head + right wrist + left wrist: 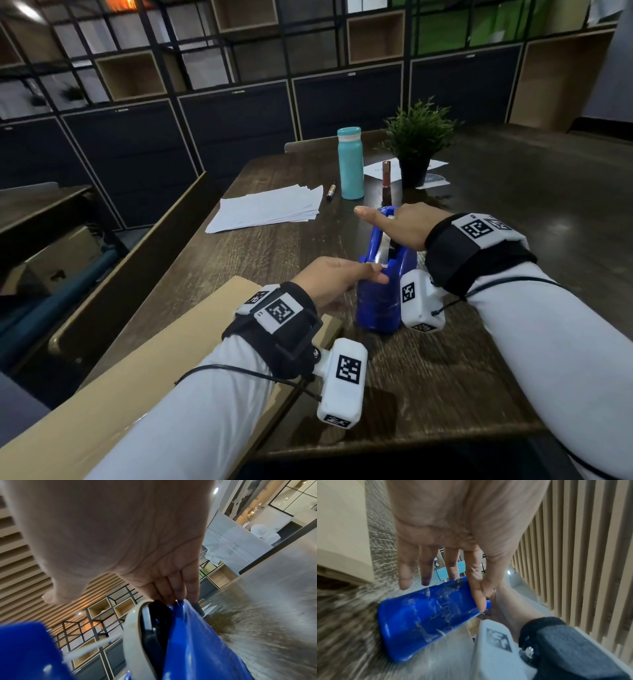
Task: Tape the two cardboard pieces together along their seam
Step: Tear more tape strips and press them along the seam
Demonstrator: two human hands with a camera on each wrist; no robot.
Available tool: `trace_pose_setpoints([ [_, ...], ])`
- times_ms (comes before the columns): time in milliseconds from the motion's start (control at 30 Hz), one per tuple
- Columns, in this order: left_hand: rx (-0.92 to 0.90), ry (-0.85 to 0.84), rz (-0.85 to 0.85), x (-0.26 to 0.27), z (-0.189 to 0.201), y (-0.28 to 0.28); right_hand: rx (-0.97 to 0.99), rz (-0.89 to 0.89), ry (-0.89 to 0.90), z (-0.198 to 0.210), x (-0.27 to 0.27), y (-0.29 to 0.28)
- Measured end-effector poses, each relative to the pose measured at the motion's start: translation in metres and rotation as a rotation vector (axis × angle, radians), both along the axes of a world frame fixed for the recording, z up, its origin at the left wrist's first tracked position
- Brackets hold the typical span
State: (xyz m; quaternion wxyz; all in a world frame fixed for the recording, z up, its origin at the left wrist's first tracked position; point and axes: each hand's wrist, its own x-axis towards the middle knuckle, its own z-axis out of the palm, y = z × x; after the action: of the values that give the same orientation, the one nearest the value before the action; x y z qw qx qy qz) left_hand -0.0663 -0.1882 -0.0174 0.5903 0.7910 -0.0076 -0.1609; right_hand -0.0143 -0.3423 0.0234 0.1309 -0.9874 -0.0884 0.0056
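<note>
A blue tape dispenser [378, 301] stands on the dark wooden table [479, 359], just right of a tan cardboard sheet [154, 359] that lies under my left forearm. My left hand [373, 270] pinches the tape end at the dispenser's cutter between thumb and index finger, the other fingers straight. In the left wrist view that left hand [481, 596] pinches at the top edge of the dispenser [426, 618]. My right hand [394, 219] rests on the dispenser's far end with the thumb stuck out left. Its fingers [176, 593] curl over the blue wall beside the white tape roll [133, 635]. No seam between cardboard pieces shows.
Behind the dispenser lie a stack of white papers [267, 209] and a marker [331, 192]. A teal bottle [350, 164], a small brown tube [386, 174] and a potted plant [416, 147] stand there too. A tan-edged panel [137, 260] runs along the table's left side.
</note>
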Motion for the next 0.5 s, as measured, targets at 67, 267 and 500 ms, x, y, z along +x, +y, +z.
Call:
trace_pose_setpoints([
  [67,-0.005,-0.032,-0.007,-0.001,-0.003,0.0,-0.003,-0.002,0.008,0.001,-0.001,0.001],
  [267,0.046,-0.111,-0.038,-0.003,-0.006,0.0,-0.001,-0.011,0.019,0.001,-0.003,0.002],
  [500,0.416,-0.28,-0.258,-0.007,0.006,0.009,-0.002,-0.051,0.065,0.0,-0.001,0.003],
])
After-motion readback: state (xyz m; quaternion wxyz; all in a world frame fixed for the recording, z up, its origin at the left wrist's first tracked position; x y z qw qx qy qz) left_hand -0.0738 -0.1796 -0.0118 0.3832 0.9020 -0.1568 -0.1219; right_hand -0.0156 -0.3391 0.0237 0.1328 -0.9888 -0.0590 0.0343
